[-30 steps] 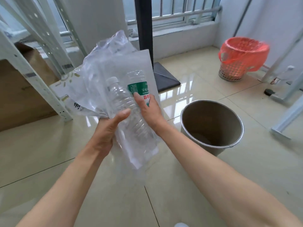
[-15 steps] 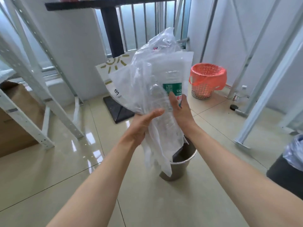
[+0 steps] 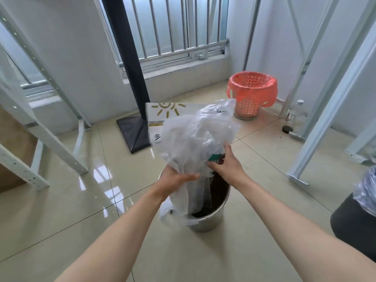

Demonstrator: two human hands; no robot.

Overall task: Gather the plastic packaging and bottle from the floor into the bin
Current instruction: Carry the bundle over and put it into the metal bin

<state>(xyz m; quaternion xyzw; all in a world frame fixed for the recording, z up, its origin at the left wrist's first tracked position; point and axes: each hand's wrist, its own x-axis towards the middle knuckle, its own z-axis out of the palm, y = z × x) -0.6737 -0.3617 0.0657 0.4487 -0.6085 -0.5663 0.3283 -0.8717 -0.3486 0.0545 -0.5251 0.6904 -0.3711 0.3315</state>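
I hold a crumpled bundle of clear plastic packaging (image 3: 191,139) between both hands, directly over a round metal bin (image 3: 211,220) on the tiled floor. My left hand (image 3: 175,179) grips the bundle from the left. My right hand (image 3: 227,166) grips it from the right, fingers around a clear bottle with a green label (image 3: 214,157) wrapped inside the plastic. The bundle's lower end hangs down inside the bin. A white pack with a yellow sun print (image 3: 160,115) sticks out at the bundle's back left.
A basket lined with a red bag (image 3: 251,94) stands at the back right. A black post on a square base (image 3: 134,131) stands behind the bin. White metal frames (image 3: 317,127) flank both sides. A dark bin with a clear liner (image 3: 360,218) sits at the right edge.
Both hands have come down with the bundle, and its lower end now hangs inside the metal bin. The plastic is more crumpled and hides most of the bottle.
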